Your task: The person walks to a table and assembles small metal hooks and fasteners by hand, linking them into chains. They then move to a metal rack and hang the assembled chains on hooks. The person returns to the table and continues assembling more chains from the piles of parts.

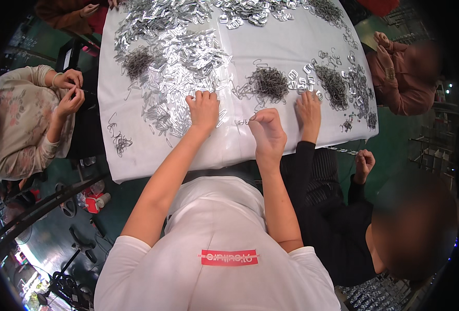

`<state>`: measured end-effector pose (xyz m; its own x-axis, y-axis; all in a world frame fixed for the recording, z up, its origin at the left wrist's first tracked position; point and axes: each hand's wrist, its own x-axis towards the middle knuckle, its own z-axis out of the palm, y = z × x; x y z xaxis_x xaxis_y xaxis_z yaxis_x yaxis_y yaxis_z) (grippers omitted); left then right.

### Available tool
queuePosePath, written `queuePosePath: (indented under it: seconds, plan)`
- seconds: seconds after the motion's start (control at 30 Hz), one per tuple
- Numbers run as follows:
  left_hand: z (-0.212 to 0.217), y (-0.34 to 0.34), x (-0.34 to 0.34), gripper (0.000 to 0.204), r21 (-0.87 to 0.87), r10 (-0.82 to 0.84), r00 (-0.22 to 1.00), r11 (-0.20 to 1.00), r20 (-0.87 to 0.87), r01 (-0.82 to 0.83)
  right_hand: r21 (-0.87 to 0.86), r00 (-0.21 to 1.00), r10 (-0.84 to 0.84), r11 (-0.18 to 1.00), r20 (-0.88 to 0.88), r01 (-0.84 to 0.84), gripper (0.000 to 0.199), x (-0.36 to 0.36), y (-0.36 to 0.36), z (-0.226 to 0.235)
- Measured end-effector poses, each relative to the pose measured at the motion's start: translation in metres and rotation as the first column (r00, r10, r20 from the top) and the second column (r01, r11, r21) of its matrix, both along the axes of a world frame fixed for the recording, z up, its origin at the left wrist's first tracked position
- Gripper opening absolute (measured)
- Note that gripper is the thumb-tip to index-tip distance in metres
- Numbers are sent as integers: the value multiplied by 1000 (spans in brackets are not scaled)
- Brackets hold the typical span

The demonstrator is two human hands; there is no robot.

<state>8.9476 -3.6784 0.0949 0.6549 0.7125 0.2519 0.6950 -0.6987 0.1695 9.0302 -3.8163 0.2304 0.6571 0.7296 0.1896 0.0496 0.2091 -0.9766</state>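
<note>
White-covered table [136,161], pretty crowded. My left hand [204,110], fingers a bit apart, is on loose silver metal strips [193,57] spread from the far edge nearward; right hand's [268,133] curled, can't tell if it's gripping anything. Careless sweep, strips could mix into the wire hooks [270,85].

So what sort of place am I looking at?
Probably a hand-assembly workshop: loose heaps of silver strips and bent wire pieces lie on a white-covered table, with several people gathered round it.
</note>
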Motion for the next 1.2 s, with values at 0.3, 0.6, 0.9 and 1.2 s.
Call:
queuePosePath:
  seconds: [0.3,0.6,0.9,1.2]
  plan:
    - [1,7,-1,10,113,-220,933,959,-284,260,11,1000,25,1000,-19,-24,7,-8,-3,-4]
    - [141,-17,-23,18,-769,393,663,379,637,514,-42,999,31,999,-15,-32,5,-22,-8,-14]
    - [178,-32,-46,15,-750,357,662,366,659,551,-37,1000,23,999,17,-23,4,-30,-2,-15]
    - [170,-25,-52,14,-709,354,623,470,697,526,-201,999,24,980,46,-15,12,15,7,-48]
